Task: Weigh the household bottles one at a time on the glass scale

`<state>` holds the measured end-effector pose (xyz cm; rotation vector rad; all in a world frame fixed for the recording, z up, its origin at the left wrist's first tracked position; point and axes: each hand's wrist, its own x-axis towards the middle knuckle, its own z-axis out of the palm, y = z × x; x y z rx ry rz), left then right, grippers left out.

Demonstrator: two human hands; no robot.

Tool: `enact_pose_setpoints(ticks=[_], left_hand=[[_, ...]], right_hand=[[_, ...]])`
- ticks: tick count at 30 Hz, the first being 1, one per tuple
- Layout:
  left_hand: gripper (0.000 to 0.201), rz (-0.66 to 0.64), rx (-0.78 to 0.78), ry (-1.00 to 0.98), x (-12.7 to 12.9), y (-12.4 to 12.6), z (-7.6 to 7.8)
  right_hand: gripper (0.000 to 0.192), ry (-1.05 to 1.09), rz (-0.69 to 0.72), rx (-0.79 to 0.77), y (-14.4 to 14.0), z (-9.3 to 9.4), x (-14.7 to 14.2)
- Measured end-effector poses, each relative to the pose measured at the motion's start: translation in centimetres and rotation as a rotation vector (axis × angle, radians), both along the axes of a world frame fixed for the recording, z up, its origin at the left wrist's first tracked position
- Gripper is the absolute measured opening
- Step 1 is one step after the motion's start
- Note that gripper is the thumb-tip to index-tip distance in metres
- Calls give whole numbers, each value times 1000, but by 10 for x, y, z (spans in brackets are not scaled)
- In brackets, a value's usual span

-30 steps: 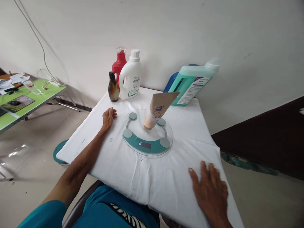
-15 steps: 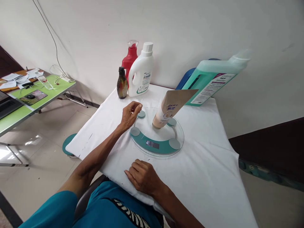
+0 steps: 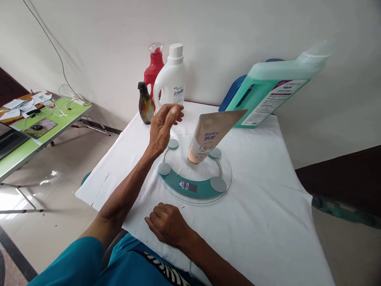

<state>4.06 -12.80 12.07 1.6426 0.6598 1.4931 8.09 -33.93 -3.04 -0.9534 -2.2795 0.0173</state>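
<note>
A beige Rejoice tube [image 3: 205, 135] stands cap down on a round glass bathroom scale [image 3: 175, 183] with a teal band, its wide end tilted up to the right. Lit characters show on the scale's display [image 3: 188, 186]. My left hand [image 3: 164, 126] is raised over the scale's far left side, in front of the white jug-shaped bottle [image 3: 171, 79]. Its fingers are loosely bent, thumb apart, and nothing shows in them. My right hand [image 3: 168, 224] rests closed in a loose fist on the white cloth near the front edge, apart from the scale.
A red bottle [image 3: 154, 65] and a small dark brown bottle [image 3: 145, 104] stand by the white one at the back left. At the back right a large green jug [image 3: 268, 93] stands before a blue object [image 3: 233, 91]. A green table [image 3: 70, 107] is farther left.
My left hand has moved up and away from me, toward the white bottle. The display now shows larger lit characters. My right hand stays on the cloth; the view has shifted slightly.
</note>
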Motion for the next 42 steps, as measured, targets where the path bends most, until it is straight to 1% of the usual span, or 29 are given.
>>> enact_pose_setpoints(ticks=[3, 6, 9, 13, 16, 19, 21, 23, 26, 31, 34, 38, 42], left_hand=[[51, -21, 58, -65, 6, 5, 9], [50, -57, 67, -54, 9, 5, 11], [50, -130, 97, 7, 10, 0, 4], [58, -216, 140, 121, 9, -6, -8], [59, -261, 106, 143, 9, -8, -14], [52, -281, 78, 199, 10, -9, -16], [42, -263, 62, 244, 12, -10, -15], [36, -254, 35, 274, 13, -11, -14], [36, -297, -10, 276, 14, -13, -12], [36, -365, -49, 252, 16, -15, -8], [41, -376, -69, 253, 19, -15, -9], [43, -378, -81, 262, 21, -15, -14], [42, -368, -66, 277, 24, -14, -19]], right_hand=[[36, 5, -19, -2, 0, 1, 2], [37, 19, -29, 1, 1, 2, 3], [38, 26, -33, 1, 2, 3, 3], [39, 60, -27, -26, 2, 4, 4], [40, 138, 16, -109, 4, 6, 10], [39, 240, 40, -259, 7, 9, 18], [40, 294, 33, -345, 10, 10, 23], [40, 334, 37, -394, 11, 12, 25], [40, 375, 47, -444, 11, 13, 27], [42, 412, 51, -584, 5, 16, 33], [41, 466, 60, -637, 4, 19, 39], [40, 538, 48, -700, 5, 25, 45], [41, 531, 18, -690, 5, 27, 45]])
